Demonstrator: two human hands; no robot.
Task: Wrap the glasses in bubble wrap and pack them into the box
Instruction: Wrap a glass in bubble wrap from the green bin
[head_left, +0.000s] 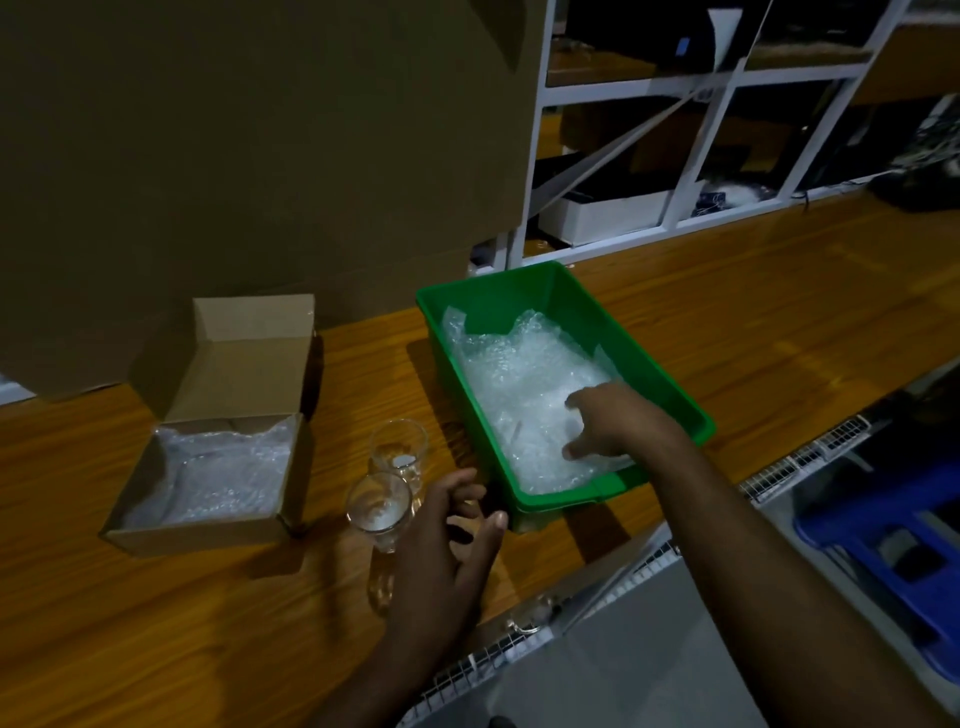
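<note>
Right hand (618, 421) in green bin (670, 384), fingers spread on bubble wrap (519, 395). Left hand (447, 540) open beside two glasses (387, 483) on surface (156, 623). Box (208, 535) open, left of the glasses.

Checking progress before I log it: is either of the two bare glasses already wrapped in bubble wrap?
No: both glasses stand bare on the table, between box and green bin.

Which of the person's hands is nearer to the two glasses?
Left. The left hand hovers right beside the glasses; the right hand reaches into the green tub, on the bubble wrap.
</note>
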